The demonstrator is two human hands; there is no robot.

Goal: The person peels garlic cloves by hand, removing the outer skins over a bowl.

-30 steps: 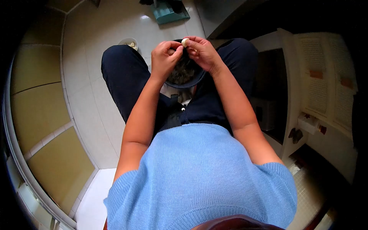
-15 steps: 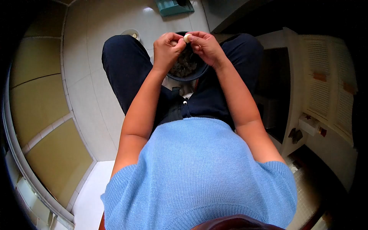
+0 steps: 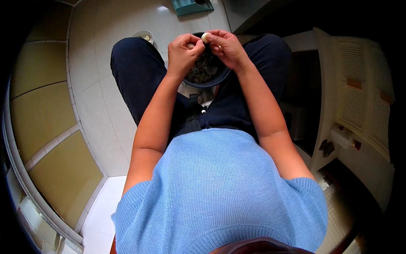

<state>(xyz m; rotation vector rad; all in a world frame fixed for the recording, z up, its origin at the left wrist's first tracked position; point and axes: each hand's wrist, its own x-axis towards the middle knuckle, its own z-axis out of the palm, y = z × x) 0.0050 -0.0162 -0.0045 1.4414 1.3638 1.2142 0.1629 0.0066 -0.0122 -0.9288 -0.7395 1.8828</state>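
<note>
A small, pale, rounded garlic clove (image 3: 206, 38) is pinched between the thumb and fingers of my right hand (image 3: 226, 46). My left hand (image 3: 182, 53) is closed, its thumb and forefinger pressed together right beside the clove. Something small and pale brown shows inside the curl of the left fingers, too hidden to name. Both hands are over a dark round bucket (image 3: 203, 86) between my knees. Dark, crumpled scraps (image 3: 204, 72) lie inside it.
A white bowl (image 3: 137, 34) with a few pale pieces sits on the tiled floor beyond my left knee. A teal dustpan (image 3: 192, 6) lies farther off. Tan cabinet panels (image 3: 40, 118) line the left side; a pale louvred panel (image 3: 355, 84) stands at right.
The clove has turned slightly and risen a little between the right fingertips. Both hands stay close together above the bucket, and the view has shifted slightly.
</note>
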